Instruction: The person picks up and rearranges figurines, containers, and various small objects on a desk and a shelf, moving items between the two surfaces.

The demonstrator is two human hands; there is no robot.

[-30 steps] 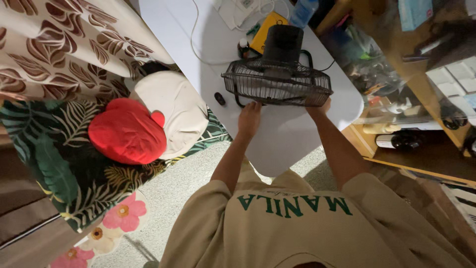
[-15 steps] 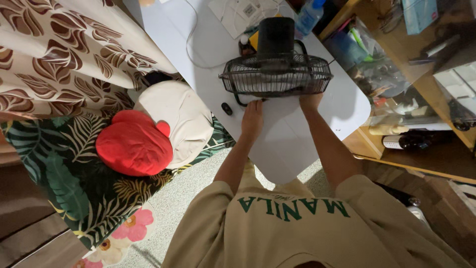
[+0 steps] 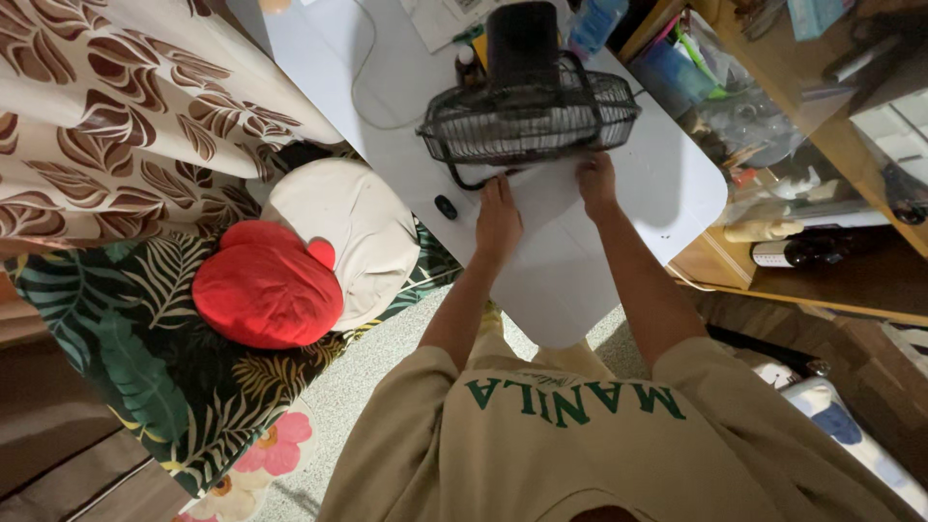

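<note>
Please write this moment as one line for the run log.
left hand: at lower rim of fan cage | right hand: at same rim | black fan: on white table | grip: unclear

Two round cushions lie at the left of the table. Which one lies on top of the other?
The red cushion: it partly overlaps the cream cushion, which lies nearer the white table.

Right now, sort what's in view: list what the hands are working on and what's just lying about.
In hand:
- black wire-cage fan on the white table
- left hand and right hand at its front edge

Lying about:
- red cushion
- cream cushion
- small dark object on the table
- blue bottle
- white cable
</note>
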